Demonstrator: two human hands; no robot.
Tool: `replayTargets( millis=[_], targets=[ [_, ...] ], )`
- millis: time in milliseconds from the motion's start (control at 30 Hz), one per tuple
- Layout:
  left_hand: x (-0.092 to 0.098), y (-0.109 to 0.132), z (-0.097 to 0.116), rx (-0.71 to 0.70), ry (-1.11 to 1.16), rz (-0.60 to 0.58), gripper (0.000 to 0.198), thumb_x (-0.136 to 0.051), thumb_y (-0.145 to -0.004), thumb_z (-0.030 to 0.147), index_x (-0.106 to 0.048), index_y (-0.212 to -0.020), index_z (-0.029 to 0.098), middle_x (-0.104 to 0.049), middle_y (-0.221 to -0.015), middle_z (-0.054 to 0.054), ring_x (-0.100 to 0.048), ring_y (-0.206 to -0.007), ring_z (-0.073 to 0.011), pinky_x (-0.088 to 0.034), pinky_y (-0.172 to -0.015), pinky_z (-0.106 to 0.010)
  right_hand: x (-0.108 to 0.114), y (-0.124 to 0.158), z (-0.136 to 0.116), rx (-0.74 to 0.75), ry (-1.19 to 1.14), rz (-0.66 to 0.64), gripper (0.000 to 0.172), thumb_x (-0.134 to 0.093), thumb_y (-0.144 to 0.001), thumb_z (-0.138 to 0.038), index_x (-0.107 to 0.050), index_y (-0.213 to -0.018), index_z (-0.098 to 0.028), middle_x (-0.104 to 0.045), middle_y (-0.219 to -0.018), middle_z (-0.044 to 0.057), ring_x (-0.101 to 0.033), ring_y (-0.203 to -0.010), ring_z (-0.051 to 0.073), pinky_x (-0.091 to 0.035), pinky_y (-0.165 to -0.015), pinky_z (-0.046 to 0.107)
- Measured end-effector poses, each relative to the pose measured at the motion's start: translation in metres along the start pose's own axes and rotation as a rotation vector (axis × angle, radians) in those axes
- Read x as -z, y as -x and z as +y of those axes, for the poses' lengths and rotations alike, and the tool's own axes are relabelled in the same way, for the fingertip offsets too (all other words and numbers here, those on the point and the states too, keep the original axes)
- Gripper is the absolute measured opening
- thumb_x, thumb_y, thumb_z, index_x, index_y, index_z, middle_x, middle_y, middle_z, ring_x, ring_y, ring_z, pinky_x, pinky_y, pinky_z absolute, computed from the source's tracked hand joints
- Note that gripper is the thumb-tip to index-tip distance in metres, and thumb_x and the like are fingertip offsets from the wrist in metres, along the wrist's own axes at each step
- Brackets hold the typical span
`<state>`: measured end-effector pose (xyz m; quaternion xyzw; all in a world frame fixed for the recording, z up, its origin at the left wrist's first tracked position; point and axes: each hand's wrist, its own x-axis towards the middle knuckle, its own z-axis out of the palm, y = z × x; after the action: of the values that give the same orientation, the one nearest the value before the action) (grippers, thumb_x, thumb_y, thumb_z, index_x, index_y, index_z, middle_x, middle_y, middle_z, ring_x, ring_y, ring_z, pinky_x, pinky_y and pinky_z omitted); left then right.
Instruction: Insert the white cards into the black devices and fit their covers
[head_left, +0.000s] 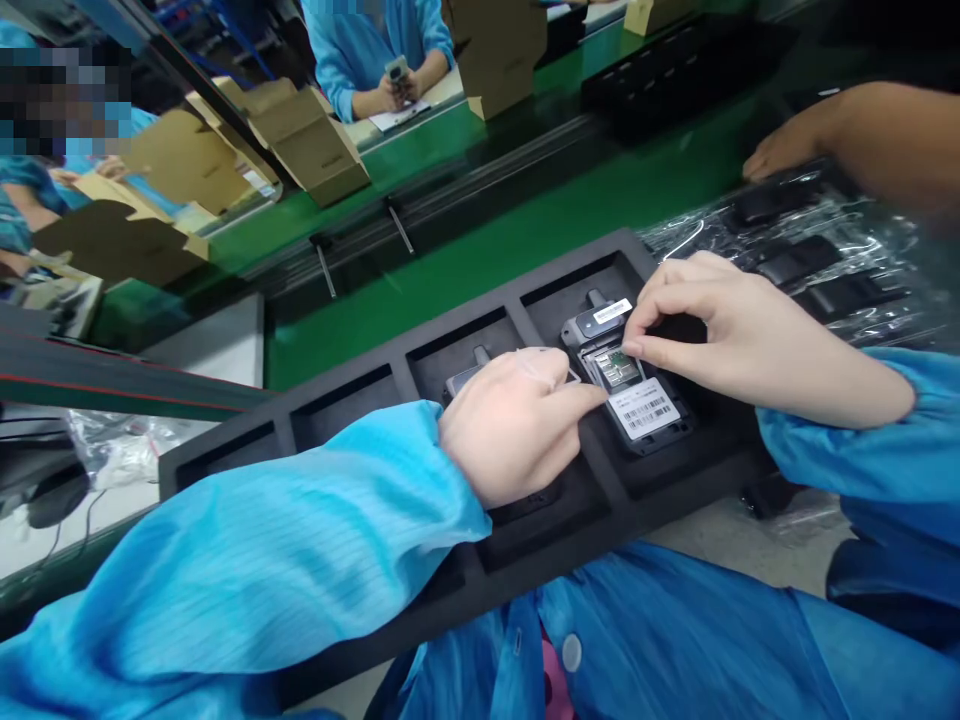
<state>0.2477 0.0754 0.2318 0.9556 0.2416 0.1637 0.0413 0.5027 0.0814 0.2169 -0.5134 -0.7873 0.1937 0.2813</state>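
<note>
pinching over an exposed device [622,372]

it lies in a black tray [405,375], whose dividers likely prevent sliding. the right hand [712,310] holds thumb against forefinger (anything between is unclear); the left hand [517,420] curls alongside, its grip hidden.

Uniform black is displayed by the compartmented foam tray [525,322]. The black-and-grey rectangular handheld device [589,352] is marked with a white paper label [643,408], on which black barcodes are printed; green and silver are exposed within its square recess [616,367]. The light-blue cloth sleeve [300,540] is finely lined. The flat belt [480,270] is coloured green, the folded cardboard box [319,150] brown.
</note>
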Motion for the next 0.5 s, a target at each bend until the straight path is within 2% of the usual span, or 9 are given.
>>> replayTargets(
  millis=[200, 500],
  targets=[
    [-0.0016, -0.0022, 0.0003, -0.111, -0.197, -0.089, 0.043, -0.044, -0.096, 0.020, -0.070, -0.130, 0.024, -0.059, -0.085, -0.006, -0.055, -0.069, -0.0202, -0.037, -0.060, -0.034, 0.0013, -0.0017, 0.0020, 0.102, 0.082, 0.032, 0.020, -0.061, -0.092, -0.040, -0.069, -0.085, -0.023, -0.064, -0.090, 0.006, -0.055, -0.093, 0.024, -0.044, -0.087, 0.043],
    [-0.0030, -0.0060, 0.0060, -0.052, -0.257, -0.244, 0.048, -0.043, -0.098, 0.022, -0.060, -0.142, 0.025, -0.059, -0.091, -0.008, -0.058, -0.077, -0.0233, -0.046, -0.064, -0.037, 0.0014, -0.0031, 0.0045, 0.200, 0.199, 0.014, 0.012, -0.059, -0.095, -0.031, -0.062, -0.087, -0.022, -0.063, -0.091, 0.006, -0.054, -0.089, 0.023, -0.046, -0.080, 0.040]
  ],
)
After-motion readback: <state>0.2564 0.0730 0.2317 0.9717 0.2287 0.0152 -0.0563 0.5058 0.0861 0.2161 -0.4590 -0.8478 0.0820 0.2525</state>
